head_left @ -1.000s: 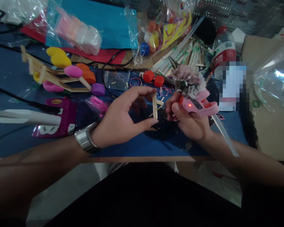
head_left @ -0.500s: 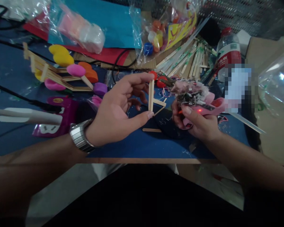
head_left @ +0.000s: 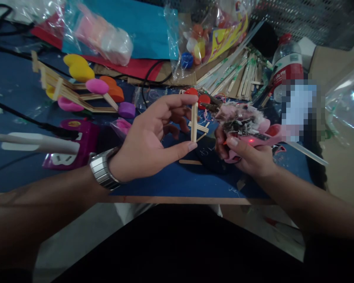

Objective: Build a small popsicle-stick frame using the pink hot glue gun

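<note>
1. Wooden stick [head_left: 194,122] stands upright, its long axis running twelve to six o'clock, pinched end to end between the left hand's [head_left: 149,139] forefinger on top and thumb below; thin cross sticks [head_left: 199,127] are stuck to its middle, pointing toward three o'clock.
2. Loose flat stick [head_left: 190,161] lies on the blue desk [head_left: 171,182] at six o'clock from the held one, long axis nine to three.
3. Glue gun [head_left: 247,131], pink plastic crusted with dried glue and scraps, sits at three o'clock from the stick, near but apart; a red light glows on it.
4. Right hand [head_left: 247,157] has its fingers clenched round the gun's handle, forefinger along the body.
</note>
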`<state>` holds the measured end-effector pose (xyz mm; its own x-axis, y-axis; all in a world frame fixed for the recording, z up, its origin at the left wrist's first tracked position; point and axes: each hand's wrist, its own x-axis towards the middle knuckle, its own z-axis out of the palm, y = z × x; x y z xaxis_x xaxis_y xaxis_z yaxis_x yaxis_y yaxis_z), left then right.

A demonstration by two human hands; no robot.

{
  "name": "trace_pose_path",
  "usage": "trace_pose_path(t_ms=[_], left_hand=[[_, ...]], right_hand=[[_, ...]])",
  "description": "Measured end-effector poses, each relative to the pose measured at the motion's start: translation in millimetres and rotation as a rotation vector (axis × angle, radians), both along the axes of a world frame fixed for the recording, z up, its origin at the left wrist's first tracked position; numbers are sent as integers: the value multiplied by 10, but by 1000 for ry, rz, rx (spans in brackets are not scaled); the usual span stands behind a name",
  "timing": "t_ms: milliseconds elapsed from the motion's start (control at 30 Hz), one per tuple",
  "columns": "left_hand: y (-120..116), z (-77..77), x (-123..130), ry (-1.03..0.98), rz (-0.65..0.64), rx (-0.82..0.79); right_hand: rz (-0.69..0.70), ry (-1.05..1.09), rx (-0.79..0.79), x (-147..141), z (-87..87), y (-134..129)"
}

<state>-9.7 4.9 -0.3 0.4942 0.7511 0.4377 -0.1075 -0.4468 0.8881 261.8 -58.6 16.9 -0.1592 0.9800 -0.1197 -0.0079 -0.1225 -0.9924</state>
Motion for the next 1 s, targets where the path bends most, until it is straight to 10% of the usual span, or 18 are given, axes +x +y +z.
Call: trace_pose_path(t_ms=[1000], left_hand=[[-63,62,9,-9,-48,-62]], right_hand=[[-61,-27,-52,-5,-1,-12]])
